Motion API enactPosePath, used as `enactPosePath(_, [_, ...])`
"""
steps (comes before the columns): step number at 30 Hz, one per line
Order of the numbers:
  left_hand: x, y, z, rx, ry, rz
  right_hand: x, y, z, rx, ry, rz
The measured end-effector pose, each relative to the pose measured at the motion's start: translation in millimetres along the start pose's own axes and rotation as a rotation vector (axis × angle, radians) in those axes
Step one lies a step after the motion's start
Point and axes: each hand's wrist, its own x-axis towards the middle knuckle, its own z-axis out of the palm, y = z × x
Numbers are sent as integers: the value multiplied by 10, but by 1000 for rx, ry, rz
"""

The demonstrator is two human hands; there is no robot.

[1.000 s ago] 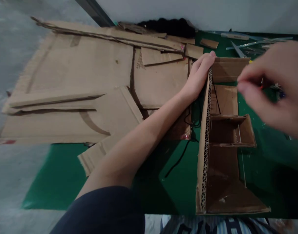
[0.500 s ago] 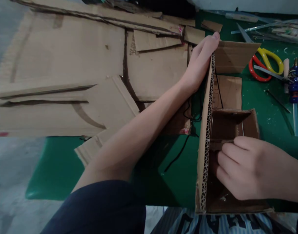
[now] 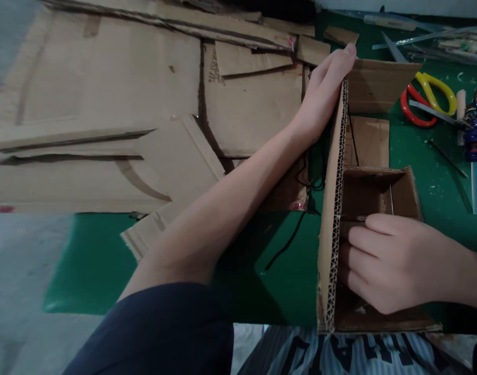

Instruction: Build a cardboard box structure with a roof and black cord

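Observation:
A cardboard structure with an upright corrugated wall and inner compartments stands on the green mat. My left hand lies flat against the outer side of that wall near its far end, fingers stretched out. My right hand is inside the near compartment, fingers curled and pressed against the inner face of the wall, just below a cardboard divider. Whether the right hand holds anything is hidden.
Large flat cardboard sheets cover the left and far side of the table. Red and yellow scissors and a blue glue gun lie at the right. A black cord runs across the mat.
My right hand came down from the scissors area into the near compartment and now presses against the wall. The left hand has stayed on the wall. The view shifted slightly.

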Motion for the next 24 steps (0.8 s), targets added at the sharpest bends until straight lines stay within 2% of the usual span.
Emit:
enactPosePath(6, [-39,69,29,-128,-17,-39,-19,3,-6,3,-12,4])
enactPosePath(17, [-14,29,9,-159,-4,-55,-32,11,-47,-17,-38,-2])
enactPosePath(21, [-12,-5,-5,-203,-48,-14,-68,67,-172,3,-69,71])
enactPosePath(24, [-9,-35,-13,-234,-69,12,-109,151,-267,-41,-41,151])
